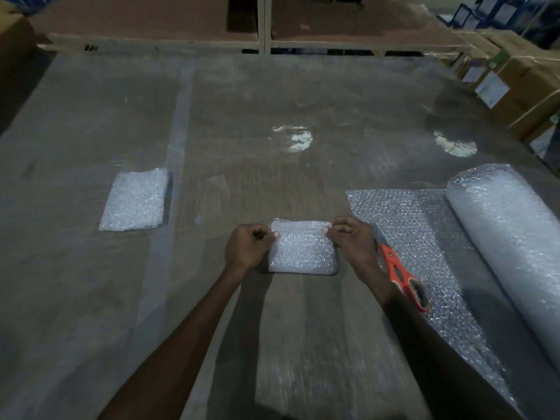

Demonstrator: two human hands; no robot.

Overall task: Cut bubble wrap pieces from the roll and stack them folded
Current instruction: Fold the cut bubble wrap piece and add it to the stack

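Note:
A small folded piece of bubble wrap (303,251) lies on the table in front of me. My left hand (247,248) pinches its upper left corner and my right hand (351,242) pinches its upper right corner. A stack of folded bubble wrap (135,201) rests further left. The bubble wrap roll (506,234) lies at the right, with its unrolled sheet (424,237) spread toward me. Orange-handled scissors (400,272) lie on that sheet, just right of my right wrist.
The table (272,116) is covered with clear plastic film that reflects two ceiling lights. Cardboard boxes (515,77) with white labels stand along the right edge. A wooden shelf frame (262,43) runs across the far side.

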